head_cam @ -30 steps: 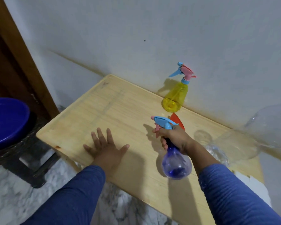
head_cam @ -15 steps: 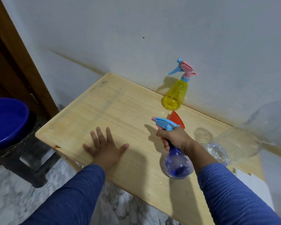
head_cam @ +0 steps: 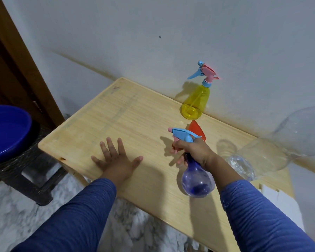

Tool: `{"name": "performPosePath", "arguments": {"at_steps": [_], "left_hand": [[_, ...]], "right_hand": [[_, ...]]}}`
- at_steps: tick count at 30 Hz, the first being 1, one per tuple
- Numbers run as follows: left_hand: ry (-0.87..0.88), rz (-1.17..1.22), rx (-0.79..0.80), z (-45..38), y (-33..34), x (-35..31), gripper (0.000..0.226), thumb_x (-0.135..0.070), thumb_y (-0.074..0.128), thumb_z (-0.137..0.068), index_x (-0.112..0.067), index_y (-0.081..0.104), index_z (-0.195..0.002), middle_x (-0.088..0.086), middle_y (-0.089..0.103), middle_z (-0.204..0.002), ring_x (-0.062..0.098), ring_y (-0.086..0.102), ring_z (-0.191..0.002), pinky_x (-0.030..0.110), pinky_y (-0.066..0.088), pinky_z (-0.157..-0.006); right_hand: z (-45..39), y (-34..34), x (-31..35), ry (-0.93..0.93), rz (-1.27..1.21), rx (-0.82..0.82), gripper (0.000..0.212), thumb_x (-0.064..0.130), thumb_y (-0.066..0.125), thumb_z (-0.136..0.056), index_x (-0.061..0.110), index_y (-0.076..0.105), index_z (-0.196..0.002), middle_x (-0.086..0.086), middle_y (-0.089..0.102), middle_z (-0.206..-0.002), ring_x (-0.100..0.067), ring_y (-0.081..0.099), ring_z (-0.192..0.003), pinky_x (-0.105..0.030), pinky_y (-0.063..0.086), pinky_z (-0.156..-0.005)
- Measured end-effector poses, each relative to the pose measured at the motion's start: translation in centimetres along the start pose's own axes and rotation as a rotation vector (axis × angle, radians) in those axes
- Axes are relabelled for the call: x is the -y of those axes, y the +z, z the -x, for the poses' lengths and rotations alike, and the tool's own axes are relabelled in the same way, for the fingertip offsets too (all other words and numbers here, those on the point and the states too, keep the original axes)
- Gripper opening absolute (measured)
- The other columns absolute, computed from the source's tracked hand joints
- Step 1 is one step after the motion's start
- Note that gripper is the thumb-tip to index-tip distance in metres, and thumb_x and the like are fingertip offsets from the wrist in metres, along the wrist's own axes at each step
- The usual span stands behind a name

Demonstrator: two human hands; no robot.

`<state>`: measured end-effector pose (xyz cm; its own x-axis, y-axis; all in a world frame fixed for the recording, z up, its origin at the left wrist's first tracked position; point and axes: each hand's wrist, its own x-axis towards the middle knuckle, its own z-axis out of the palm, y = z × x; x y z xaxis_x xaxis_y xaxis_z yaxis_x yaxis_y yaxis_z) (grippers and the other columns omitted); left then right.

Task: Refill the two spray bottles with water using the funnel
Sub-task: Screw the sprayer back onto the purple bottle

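- Since the earlier frames little has moved: the right hand (head_cam: 195,150) keeps its hold on the blue spray bottle (head_cam: 197,180), and the left hand (head_cam: 116,160) stays flat on the counter (head_cam: 135,113).
- The right hand's grip is clamped round the neck of the blue spray bottle, fingers curled under its light-blue and pink trigger head; the round body hangs below the hand, over the counter's near edge.
- The left hand's grip is apart: fingers straight and spread, palm down on the wood near the counter's near-left corner.
- The yellow spray bottle (head_cam: 195,102) stands upright at the far edge of the counter, against the wall, its pink and blue head still screwed on.
- The orange funnel (head_cam: 195,130) lies on the counter between the two spray bottles, partly hidden behind the blue one's head.
- A large clear plastic bottle (head_cam: 262,157) lies on its side at the right edge of the counter.
- A blue basin (head_cam: 5,130) holding water sits on a dark stand off the counter's left edge.
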<state>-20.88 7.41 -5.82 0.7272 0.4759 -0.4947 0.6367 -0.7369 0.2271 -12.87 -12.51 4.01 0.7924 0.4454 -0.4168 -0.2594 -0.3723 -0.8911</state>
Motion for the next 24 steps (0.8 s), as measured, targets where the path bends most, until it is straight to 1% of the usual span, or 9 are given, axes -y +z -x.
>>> {"name": "performPosePath", "arguments": {"at_steps": [5, 9, 13, 16, 18, 19, 20, 22, 24], "left_hand": [[-0.01, -0.004, -0.005, -0.1, 0.0, 0.0, 0.109, -0.085, 0.025, -0.073, -0.021, -0.03, -0.142, 0.011, -0.038, -0.148, 0.034, -0.034, -0.136, 0.066, -0.009, -0.106], [-0.008, 0.002, -0.018, -0.1, 0.0, -0.1, 0.108, -0.085, 0.024, -0.073, -0.021, -0.03, -0.142, 0.011, -0.039, -0.148, 0.034, -0.034, -0.136, 0.066, -0.009, -0.106], [-0.01, 0.005, -0.025, -0.2, -0.1, -0.2, 0.108, -0.084, 0.025, -0.073, -0.021, -0.03, -0.142, 0.011, -0.038, -0.148, 0.034, -0.033, -0.137, 0.066, -0.009, -0.106], [-0.001, -0.004, 0.01, 0.0, -0.3, 0.0, 0.107, -0.083, 0.023, -0.075, -0.02, -0.03, -0.142, 0.011, -0.04, -0.147, 0.034, -0.034, -0.136, 0.067, -0.009, -0.106], [0.009, 0.028, -0.001, 0.3, -0.5, -0.2, 0.103, -0.081, 0.022, -0.077, -0.019, -0.023, -0.145, 0.013, -0.035, -0.15, 0.035, -0.032, -0.137, 0.067, -0.009, -0.106], [0.033, 0.077, -0.055, 0.4, -0.6, -0.4, 0.098, -0.078, 0.023, -0.08, -0.019, -0.013, -0.149, 0.012, -0.028, -0.153, 0.033, -0.028, -0.139, 0.066, -0.009, -0.107], [0.091, 0.148, -0.136, 0.7, -0.8, -0.7, 0.09, -0.074, 0.027, -0.083, -0.02, 0.001, -0.15, 0.009, -0.018, -0.157, 0.029, -0.023, -0.142, 0.064, -0.008, -0.108], [0.335, 0.356, -0.232, 1.3, -1.4, -1.7, 0.074, -0.062, 0.045, -0.086, -0.024, 0.025, -0.147, -0.002, 0.005, -0.159, 0.018, -0.007, -0.146, 0.055, -0.001, -0.113], [0.583, 0.611, -0.103, 2.6, -2.6, -2.8, 0.084, -0.059, 0.063, -0.073, -0.025, 0.034, -0.143, -0.013, 0.025, -0.15, 0.01, 0.02, -0.143, 0.041, 0.017, -0.118]], "right_hand": [[-0.4, 0.0, -0.6, -0.084, 0.129, 0.0, 0.043, 0.013, 0.054, -0.089, 0.046, 0.058, -0.117, -0.006, 0.046, -0.056, -0.016, 0.039, -0.039, -0.026, 0.04, -0.044], [-0.3, -0.1, -0.4, -0.106, 0.086, -0.054, 0.034, 0.014, 0.058, -0.088, 0.045, 0.063, -0.101, -0.011, 0.055, -0.066, -0.018, 0.042, -0.041, -0.03, 0.041, -0.048], [0.1, 0.3, 0.4, -0.129, 0.042, -0.051, 0.033, 0.019, 0.06, -0.089, 0.034, 0.061, -0.119, -0.014, 0.067, -0.083, -0.018, 0.048, -0.042, -0.028, 0.044, -0.047], [0.3, 0.8, 0.8, -0.225, -0.014, -0.055, 0.034, 0.026, 0.06, -0.091, 0.042, 0.058, -0.121, -0.011, 0.067, -0.101, -0.022, 0.056, -0.056, -0.031, 0.048, -0.056], [0.4, 0.9, 1.2, -0.282, -0.076, -0.102, 0.035, 0.026, 0.059, -0.092, 0.043, 0.057, -0.122, -0.004, 0.067, -0.109, -0.022, 0.06, -0.067, -0.03, 0.051, -0.063], [0.6, 0.9, 1.5, -0.295, -0.106, -0.125, 0.036, 0.024, 0.059, -0.092, 0.042, 0.055, -0.124, -0.001, 0.067, -0.11, -0.02, 0.06, -0.067, -0.026, 0.051, -0.064], [0.8, 1.0, 1.9, -0.306, -0.13, -0.14, 0.039, 0.022, 0.058, -0.092, 0.04, 0.054, -0.126, 0.0, 0.067, -0.109, -0.018, 0.06, -0.066, -0.023, 0.051, -0.064], [1.0, 1.1, 2.9, -0.333, -0.163, -0.145, 0.038, 0.02, 0.057, -0.093, 0.04, 0.054, -0.125, -0.001, 0.068, -0.107, -0.017, 0.06, -0.068, -0.021, 0.052, -0.066], [1.4, 1.3, 4.1, -0.353, -0.187, -0.138, 0.032, 0.019, 0.056, -0.093, 0.044, 0.058, -0.112, -0.004, 0.068, -0.103, -0.017, 0.061, -0.069, -0.023, 0.05, -0.069]]}}
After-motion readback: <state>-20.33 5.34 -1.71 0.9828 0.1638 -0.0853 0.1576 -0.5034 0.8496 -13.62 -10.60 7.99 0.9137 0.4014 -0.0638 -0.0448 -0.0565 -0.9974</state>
